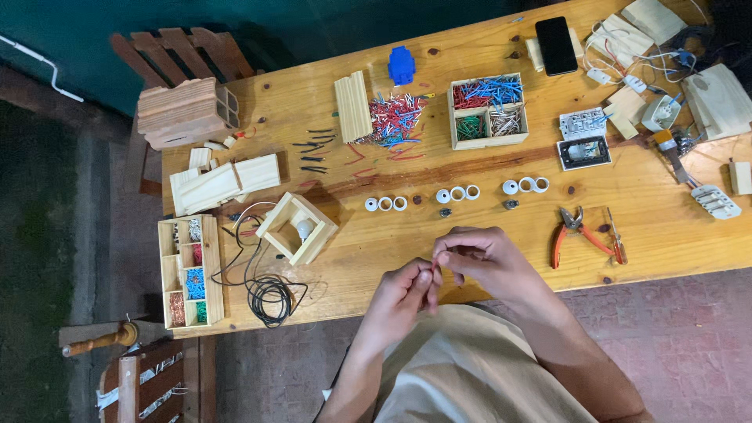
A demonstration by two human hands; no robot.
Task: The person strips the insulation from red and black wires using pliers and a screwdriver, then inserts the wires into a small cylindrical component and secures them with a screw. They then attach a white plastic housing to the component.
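My left hand (403,294) and my right hand (482,262) meet over the near edge of the wooden table (376,243). Together they pinch a short piece of red wire (435,266) between the fingertips. Just beyond the hands lie white plastic rings in three groups (385,204) (457,193) (525,186), with small dark screws beside them. Orange-handled pliers (574,231) rest to the right of my right hand.
A heap of cut coloured wires (395,117), a divided wooden box of wire pieces (487,111), a black phone (557,45), switch parts (583,139), a wooden lamp box with bulb (298,229), coiled black cable (268,296), a second sorting tray (190,270) and wooden blocks (188,111).
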